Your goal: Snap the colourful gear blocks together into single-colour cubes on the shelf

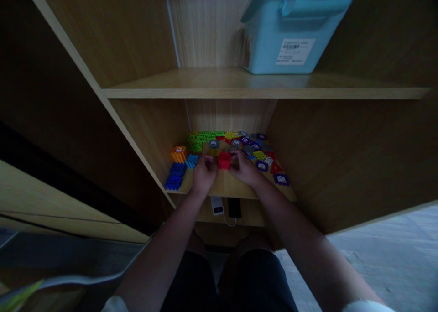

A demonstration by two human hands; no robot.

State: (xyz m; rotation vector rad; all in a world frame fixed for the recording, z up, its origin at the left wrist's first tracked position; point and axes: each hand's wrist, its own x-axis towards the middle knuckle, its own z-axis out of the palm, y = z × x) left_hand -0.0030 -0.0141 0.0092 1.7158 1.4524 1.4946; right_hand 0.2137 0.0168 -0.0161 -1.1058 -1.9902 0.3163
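A stack of red gear-shaped plastic pieces [224,160] stands on the lower shelf between my two hands. My left hand [204,174] is just left of it with the fingers curled in; anything they hold is hidden. On the stack's right side is my right hand [244,168], its thumb and forefinger apart at the stack's edge. Whether those fingertips touch the red pieces is unclear. Beside my left hand sits a light blue gear stack [192,161]. Farther left are an orange gear stack [179,154] and dark blue gear stacks [175,176].
Green gear pieces [195,144] lie at the back left. Loose yellow [259,155], purple [281,179], red and grey gears spread along the right. A blue lidded bin [284,33] stands on the upper shelf [205,93]. Below are a white device [216,205] with a cable and a black phone-like slab [234,207].
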